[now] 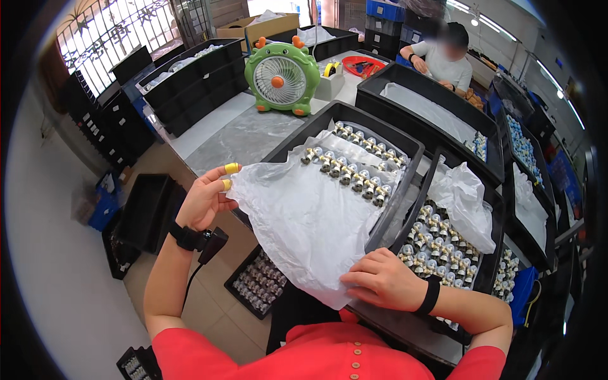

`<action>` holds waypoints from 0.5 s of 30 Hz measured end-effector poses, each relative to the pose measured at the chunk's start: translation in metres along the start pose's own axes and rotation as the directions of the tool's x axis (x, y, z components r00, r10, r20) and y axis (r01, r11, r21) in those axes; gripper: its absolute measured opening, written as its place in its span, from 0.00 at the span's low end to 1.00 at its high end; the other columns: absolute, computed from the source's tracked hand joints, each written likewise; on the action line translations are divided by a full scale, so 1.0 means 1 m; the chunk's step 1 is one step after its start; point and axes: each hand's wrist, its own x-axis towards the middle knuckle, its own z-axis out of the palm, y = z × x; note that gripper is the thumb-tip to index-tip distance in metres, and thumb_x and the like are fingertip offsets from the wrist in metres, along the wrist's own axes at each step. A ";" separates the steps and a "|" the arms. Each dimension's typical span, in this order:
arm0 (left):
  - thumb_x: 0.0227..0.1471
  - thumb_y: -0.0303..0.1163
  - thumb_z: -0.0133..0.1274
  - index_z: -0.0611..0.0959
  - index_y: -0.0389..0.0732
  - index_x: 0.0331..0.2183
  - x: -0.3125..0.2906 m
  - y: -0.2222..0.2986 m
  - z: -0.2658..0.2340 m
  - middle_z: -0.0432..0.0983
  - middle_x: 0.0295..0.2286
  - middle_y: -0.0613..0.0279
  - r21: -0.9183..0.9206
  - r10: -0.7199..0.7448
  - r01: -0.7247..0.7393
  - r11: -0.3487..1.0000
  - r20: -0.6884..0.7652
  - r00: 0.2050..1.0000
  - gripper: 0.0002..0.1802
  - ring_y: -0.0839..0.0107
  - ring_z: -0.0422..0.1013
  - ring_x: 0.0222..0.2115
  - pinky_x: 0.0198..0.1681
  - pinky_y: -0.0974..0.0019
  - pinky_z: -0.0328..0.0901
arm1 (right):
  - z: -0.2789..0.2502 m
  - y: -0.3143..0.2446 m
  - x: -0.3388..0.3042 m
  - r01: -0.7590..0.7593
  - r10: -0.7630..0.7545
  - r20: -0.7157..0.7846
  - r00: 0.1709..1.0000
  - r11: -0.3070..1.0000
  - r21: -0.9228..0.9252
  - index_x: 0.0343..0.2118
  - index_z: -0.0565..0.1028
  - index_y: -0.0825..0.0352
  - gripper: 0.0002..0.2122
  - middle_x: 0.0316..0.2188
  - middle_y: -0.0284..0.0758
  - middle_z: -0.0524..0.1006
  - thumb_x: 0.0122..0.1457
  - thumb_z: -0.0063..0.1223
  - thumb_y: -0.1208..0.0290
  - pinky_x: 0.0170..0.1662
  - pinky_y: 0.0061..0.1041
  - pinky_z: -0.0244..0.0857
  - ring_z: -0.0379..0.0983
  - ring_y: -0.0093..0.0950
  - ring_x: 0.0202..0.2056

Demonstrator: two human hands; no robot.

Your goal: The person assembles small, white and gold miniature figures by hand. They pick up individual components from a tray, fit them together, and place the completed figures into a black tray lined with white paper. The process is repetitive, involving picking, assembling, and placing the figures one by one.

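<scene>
A thin white paper sheet (304,221) slants across the black tray (278,149) in front of me. My left hand (212,193), with yellow tape on two fingers, pinches the sheet's left corner, raised past the tray's rim. Down at the near corner, my right hand (383,278) has its fingers closed on the paper's edge. Beyond the sheet's far edge, small figurines (345,171) with clear round tops and gold and dark parts lie in rows in the tray. The paper hides the near part of the tray.
A second black tray (497,209) at my right holds several rows of similar figurines and crumpled white paper (465,202). Behind stand a green animal-shaped fan (282,79), a tape dispenser (329,82) and a red dish (364,66). A co-worker (443,60) sits at the far right.
</scene>
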 end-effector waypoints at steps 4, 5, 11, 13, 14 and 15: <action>0.51 0.22 0.42 0.75 0.36 0.43 0.002 -0.006 -0.007 0.74 0.32 0.65 -0.027 -0.003 0.004 1.000 0.049 0.999 0.16 0.80 0.71 0.28 0.32 0.71 0.71 | -0.005 0.010 0.003 -0.007 0.007 -0.027 1.000 1.000 0.004 0.32 0.75 0.61 0.08 0.28 0.28 0.73 0.48 0.56 0.68 0.41 0.26 0.58 0.69 0.26 0.34; 0.51 0.22 0.42 0.75 0.35 0.43 0.003 -0.005 -0.005 0.75 0.33 0.64 -0.033 -0.004 0.005 0.999 0.055 0.998 0.15 0.79 0.72 0.29 0.33 0.71 0.71 | -0.007 0.013 0.004 -0.019 0.019 -0.039 0.999 1.000 0.008 0.32 0.75 0.61 0.08 0.28 0.28 0.73 0.49 0.56 0.67 0.41 0.26 0.58 0.69 0.26 0.34; 0.52 0.23 0.42 0.76 0.31 0.41 0.012 0.004 -0.004 0.75 0.36 0.59 -0.092 0.042 -0.028 0.995 0.147 0.988 0.14 0.75 0.74 0.32 0.35 0.69 0.71 | -0.020 0.000 0.020 0.024 -0.024 0.011 1.000 0.998 -0.059 0.36 0.72 0.60 0.13 0.33 0.26 0.71 0.48 0.57 0.63 0.42 0.26 0.57 0.66 0.26 0.40; 0.52 0.23 0.41 0.76 0.30 0.41 0.015 0.012 0.000 0.75 0.36 0.58 -0.102 0.066 -0.049 0.994 0.166 0.984 0.14 0.74 0.74 0.33 0.36 0.69 0.71 | -0.012 0.007 0.018 0.087 -0.080 0.112 0.990 0.995 -0.054 0.35 0.72 0.60 0.11 0.32 0.26 0.71 0.48 0.56 0.65 0.42 0.26 0.56 0.66 0.26 0.39; 0.52 0.23 0.41 0.75 0.30 0.41 0.018 0.013 0.002 0.75 0.36 0.58 -0.106 0.074 -0.057 0.993 0.160 0.984 0.14 0.74 0.74 0.33 0.36 0.69 0.71 | -0.010 0.010 0.017 0.117 -0.108 0.162 0.981 0.992 -0.048 0.34 0.72 0.60 0.11 0.31 0.26 0.70 0.49 0.56 0.65 0.42 0.26 0.56 0.66 0.26 0.39; 0.53 0.23 0.41 0.75 0.30 0.41 0.021 0.012 0.003 0.75 0.35 0.58 -0.108 0.082 -0.065 0.992 0.152 0.985 0.14 0.74 0.74 0.33 0.36 0.69 0.71 | -0.009 0.011 0.018 0.114 -0.106 0.163 0.981 0.993 -0.036 0.33 0.72 0.60 0.08 0.28 0.27 0.70 0.49 0.55 0.68 0.40 0.26 0.58 0.67 0.27 0.36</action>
